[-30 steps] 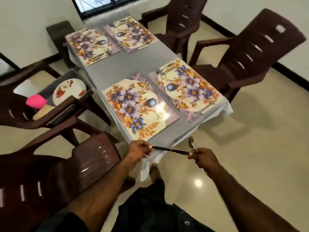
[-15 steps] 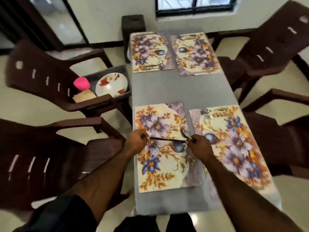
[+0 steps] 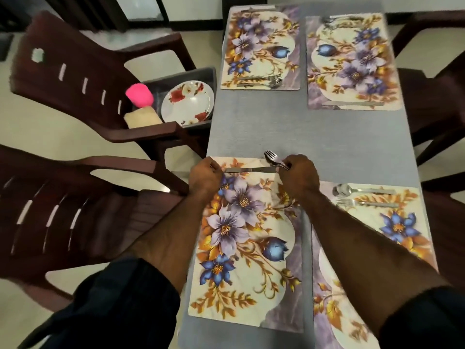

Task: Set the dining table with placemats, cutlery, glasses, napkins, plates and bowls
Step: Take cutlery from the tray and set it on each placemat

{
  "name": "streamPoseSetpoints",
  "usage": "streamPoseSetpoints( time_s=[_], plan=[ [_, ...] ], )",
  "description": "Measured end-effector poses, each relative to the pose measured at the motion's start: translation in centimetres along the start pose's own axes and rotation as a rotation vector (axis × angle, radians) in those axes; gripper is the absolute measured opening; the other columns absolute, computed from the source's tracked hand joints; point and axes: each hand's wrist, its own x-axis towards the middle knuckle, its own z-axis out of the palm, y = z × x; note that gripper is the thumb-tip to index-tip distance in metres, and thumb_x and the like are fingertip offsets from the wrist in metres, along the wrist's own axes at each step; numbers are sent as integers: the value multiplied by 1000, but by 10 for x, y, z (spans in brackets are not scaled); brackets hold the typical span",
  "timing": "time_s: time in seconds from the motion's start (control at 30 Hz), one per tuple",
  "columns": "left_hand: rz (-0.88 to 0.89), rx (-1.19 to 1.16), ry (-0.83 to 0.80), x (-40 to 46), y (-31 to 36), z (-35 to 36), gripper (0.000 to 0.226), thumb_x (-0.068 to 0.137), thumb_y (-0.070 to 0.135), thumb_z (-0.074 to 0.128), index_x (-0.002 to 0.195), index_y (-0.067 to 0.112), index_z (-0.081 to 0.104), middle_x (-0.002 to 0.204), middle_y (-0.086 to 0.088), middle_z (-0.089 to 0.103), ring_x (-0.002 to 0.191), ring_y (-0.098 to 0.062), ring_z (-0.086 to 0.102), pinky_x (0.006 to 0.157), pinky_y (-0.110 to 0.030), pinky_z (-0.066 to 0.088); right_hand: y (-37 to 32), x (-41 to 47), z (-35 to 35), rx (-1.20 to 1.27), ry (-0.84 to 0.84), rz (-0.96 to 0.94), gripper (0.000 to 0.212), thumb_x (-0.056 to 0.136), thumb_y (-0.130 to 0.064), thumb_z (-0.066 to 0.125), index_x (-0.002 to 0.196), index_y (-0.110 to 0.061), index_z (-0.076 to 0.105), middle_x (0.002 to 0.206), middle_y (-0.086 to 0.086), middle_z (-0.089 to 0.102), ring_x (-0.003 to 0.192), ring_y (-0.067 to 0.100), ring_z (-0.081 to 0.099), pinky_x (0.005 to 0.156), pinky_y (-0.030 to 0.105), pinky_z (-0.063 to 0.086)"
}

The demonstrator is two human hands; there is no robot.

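Cutlery: a knife (image 3: 247, 169) is held level over the far edge of the near-left placemat (image 3: 245, 248), spanning the gap between both hands; a fork (image 3: 272, 157) and what looks like a spoon stick up from the right fist.
Table (image 3: 276, 132): grey cloth with four floral placemats, one at each corner. The far-left placemat (image 3: 260, 49), far-right placemat (image 3: 352, 64) and near-right placemat (image 3: 377, 235) already carry cutlery; the near-left one is bare.
Chair (image 3: 83, 79): at the table's left edge, its seat holding a grey tray (image 3: 201, 74) with a flowered plate (image 3: 187, 103), a pink cup (image 3: 139, 95) and a folded cloth (image 3: 143, 117).
Change: a second ago the hands and knife hung off the table's near end; now they are over the near-left mat. I judge this is the last cutlery set being brought to its place, with plates, glasses and napkins not yet laid.
Left hand (image 3: 205, 176): clenched around one end of the knife, at the mat's far-left corner.
Right hand (image 3: 298, 176): grasping the fork bundle and touching the knife's other end, near the mat's far-right corner.
Knife and fingers: the blade runs straight from one fist to the other, above the mat; whether it touches the mat I cannot tell.
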Motion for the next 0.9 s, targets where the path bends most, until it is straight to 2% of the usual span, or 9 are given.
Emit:
streamPoseSetpoints(
  time_s=[0.1, 0.23, 0.43, 0.57, 0.63, 0.7, 0.8, 0.83, 0.9],
  plan=[
    [-75, 82, 3, 10, 4, 4, 20, 90, 35, 75, 95, 19, 65, 101, -5, 72, 97, -29, 64, 77, -34, 49, -1, 10, 3, 46, -6, 77, 18, 86, -40, 73, 92, -23, 73, 93, -1, 74, 83, 24, 68, 72, 35, 57],
    [-90, 132, -27, 19, 8, 3, 33, 90, 48, 75, 94, 20, 60, 102, -5, 72, 100, -31, 64, 79, -36, 51, -3, 12, 1, 77, 7, 122, 19, 86, -40, 74, 95, -24, 74, 95, -2, 76, 84, 23, 69, 75, 39, 60],
    [-100, 147, -58, 27, 9, 2, 41, 93, 55, 70, 107, 17, 64, 110, -6, 73, 104, -31, 67, 85, -39, 55, -5, 12, 2, 69, 18, 145, 22, 88, -39, 76, 101, -21, 75, 95, -1, 74, 83, 22, 66, 71, 31, 51],
    [-173, -8, -96, 18, 16, -10, 42, 94, 61, 66, 93, 19, 59, 87, -2, 76, 74, -23, 75, 75, -41, 63, -7, 1, -5, 198, 4, 144, 22, 92, -37, 74, 101, -17, 75, 89, -4, 70, 80, 18, 65, 66, 27, 48],
    [-146, -41, -33, 1, 25, -20, 40, 96, 57, 65, 90, 18, 60, 85, 2, 70, 75, -20, 68, 71, -33, 55, -8, -12, -10, 303, -3, 169, 16, 95, -32, 70, 100, -20, 78, 90, -4, 73, 84, 19, 69, 67, 27, 50],
    [-69, -119, -28, -24, 31, -27, 24, 98, 40, 71, 84, 20, 65, 85, 3, 67, 79, -19, 63, 70, -28, 46, -14, -36, -18, 505, -17, 239, 10, 93, -21, 71, 94, -25, 80, 87, -4, 77, 83, 19, 73, 74, 32, 57],
    [-26, -465, -262, -72, 38, -28, 22, 94, 7, 73, 80, 23, 74, 80, 6, 74, 75, -15, 69, 69, -28, 55, -36, -84, -26, 779, -70, 343, 21, 91, -2, 74, 88, -21, 79, 78, 5, 76, 68, 19, 68, 62, 28, 57],
    [-27, -544, -337, -86, 40, -30, 21, 94, 3, 73, 83, 21, 75, 80, 5, 74, 72, -10, 67, 69, -27, 55, -43, -100, -25, 810, -84, 360, 18, 90, -1, 76, 88, -18, 78, 76, 9, 75, 65, 21, 67, 57, 27, 56],
    [-41, -652, -425, -111, 39, -29, 8, 94, 4, 75, 89, 9, 76, 77, 0, 72, 63, -4, 62, 65, -24, 52, -55, -129, -20, 853, -95, 385, 13, 89, 2, 77, 93, -10, 77, 77, 13, 75, 68, 27, 70, 63, 33, 58]
  ],
)
